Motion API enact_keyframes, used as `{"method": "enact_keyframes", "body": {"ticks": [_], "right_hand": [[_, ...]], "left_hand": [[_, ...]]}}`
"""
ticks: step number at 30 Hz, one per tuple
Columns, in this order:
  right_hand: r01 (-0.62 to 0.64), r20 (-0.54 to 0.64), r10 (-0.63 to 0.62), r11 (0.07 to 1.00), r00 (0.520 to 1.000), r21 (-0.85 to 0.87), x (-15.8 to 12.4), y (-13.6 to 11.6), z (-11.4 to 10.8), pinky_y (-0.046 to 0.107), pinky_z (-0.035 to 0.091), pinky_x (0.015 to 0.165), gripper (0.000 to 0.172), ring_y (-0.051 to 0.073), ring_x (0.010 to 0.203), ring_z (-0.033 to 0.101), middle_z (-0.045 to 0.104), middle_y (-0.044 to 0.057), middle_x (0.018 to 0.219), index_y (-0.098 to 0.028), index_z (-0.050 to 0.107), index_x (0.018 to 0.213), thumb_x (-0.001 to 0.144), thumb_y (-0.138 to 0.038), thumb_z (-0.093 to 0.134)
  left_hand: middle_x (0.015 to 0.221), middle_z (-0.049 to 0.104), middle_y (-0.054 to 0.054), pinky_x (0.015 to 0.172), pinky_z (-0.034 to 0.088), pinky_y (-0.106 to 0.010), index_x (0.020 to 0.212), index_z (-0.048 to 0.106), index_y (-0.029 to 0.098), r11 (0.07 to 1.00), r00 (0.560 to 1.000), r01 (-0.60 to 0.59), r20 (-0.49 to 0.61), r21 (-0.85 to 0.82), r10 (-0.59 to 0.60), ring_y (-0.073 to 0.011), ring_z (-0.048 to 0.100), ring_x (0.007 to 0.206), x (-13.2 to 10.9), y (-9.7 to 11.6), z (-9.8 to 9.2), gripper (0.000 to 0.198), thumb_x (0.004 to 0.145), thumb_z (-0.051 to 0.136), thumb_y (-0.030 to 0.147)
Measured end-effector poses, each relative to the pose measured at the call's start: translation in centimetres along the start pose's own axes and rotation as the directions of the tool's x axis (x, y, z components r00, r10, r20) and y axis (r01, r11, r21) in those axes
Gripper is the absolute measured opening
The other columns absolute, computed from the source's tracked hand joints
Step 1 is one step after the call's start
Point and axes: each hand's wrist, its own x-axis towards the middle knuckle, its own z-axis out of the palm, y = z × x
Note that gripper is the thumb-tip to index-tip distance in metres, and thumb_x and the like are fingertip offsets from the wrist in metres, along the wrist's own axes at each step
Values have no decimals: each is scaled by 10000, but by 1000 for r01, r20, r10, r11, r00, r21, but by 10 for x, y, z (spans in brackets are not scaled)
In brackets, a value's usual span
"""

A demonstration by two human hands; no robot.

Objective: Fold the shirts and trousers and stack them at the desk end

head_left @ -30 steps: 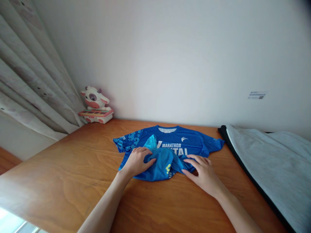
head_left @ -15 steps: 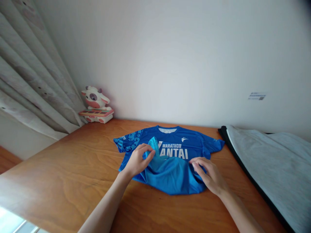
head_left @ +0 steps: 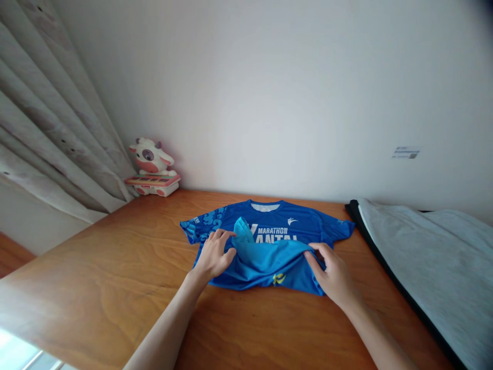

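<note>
A blue short-sleeved shirt with white lettering lies on the wooden table, its collar toward the wall. The lower front is folded upward, showing a lighter blue inner side that covers part of the lettering. My left hand rests on the fabric at the left, fingers apart, beside a raised light blue corner. At the right, my right hand pinches the edge of the folded fabric between thumb and fingers. A small yellow mark shows near the bottom of the shirt.
Grey cloth with a black edge lies on the table at the right. A cow toy with a keyboard stands at the back left by the curtain. Behind is a white wall with a small label.
The folded part has shifted upward over the lettering, and the yellow mark has come into view. My left hand has moved slightly left and its fingers have spread; my right hand has risen a little.
</note>
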Motion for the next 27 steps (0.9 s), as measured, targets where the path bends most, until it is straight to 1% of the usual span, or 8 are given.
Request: {"method": "enact_keyframes", "body": {"ticks": [5,8,11,15,18,20,23,27], "right_hand": [[-211,-66,220,971,973,115,2,9,-3,375,549,778,383,270,867,714,753,79,906,-241,603,1029,896,-593,528],[-229,-61,243,956,968,183,4,14,-3,394,540,845,321,272,922,702,758,74,952,-245,626,977,826,-523,576],[-259,-39,279,926,959,275,5,17,-5,362,535,792,240,255,864,687,736,47,878,-246,638,897,761,-441,603],[-302,79,301,835,950,460,4,19,-14,274,466,577,155,177,621,589,623,-20,697,-247,591,808,733,-378,626],[-311,218,228,790,949,529,3,17,-21,257,398,499,146,143,514,493,540,-51,637,-252,558,794,778,-390,605],[-270,249,160,817,955,509,3,14,-25,269,431,535,213,157,555,525,561,-35,664,-250,572,784,846,-453,558],[-204,238,124,915,963,348,4,6,-27,299,516,708,371,212,760,649,681,9,795,-248,649,823,928,-567,490],[-128,340,87,987,936,100,3,-2,-25,329,544,804,389,264,919,700,755,35,940,-267,723,989,877,-622,610]], "left_hand": [[1182,676,-113,1002,470,-463,1281,623,227,997,998,-14,54,75,10,-334,622,1122,-1,1,5,497,790,663,289],[1125,694,-106,958,496,-418,1187,671,228,998,998,-24,56,66,20,-309,649,1085,-1,1,8,370,863,674,407],[1067,716,-94,922,515,-374,1037,716,229,997,998,-32,54,76,28,-280,672,1049,2,-6,8,184,931,617,342],[1122,726,-98,934,517,-370,1017,713,224,990,999,4,33,142,-9,-271,688,1060,5,-18,7,222,974,497,199],[1161,731,-102,893,535,-354,1081,691,215,989,998,42,35,145,-48,-269,703,1063,5,-26,7,280,975,443,142],[1189,734,-112,908,536,-368,1149,673,205,987,998,52,20,152,-56,-274,702,1091,5,-27,7,337,958,418,99],[1187,749,-103,976,515,-380,1218,652,213,992,1000,22,-7,127,-21,-262,699,1119,5,-23,7,384,938,422,85],[1169,760,-93,969,516,-382,1237,638,224,998,999,-32,-9,52,33,-271,701,1108,4,-14,10,306,947,557,283]]}}
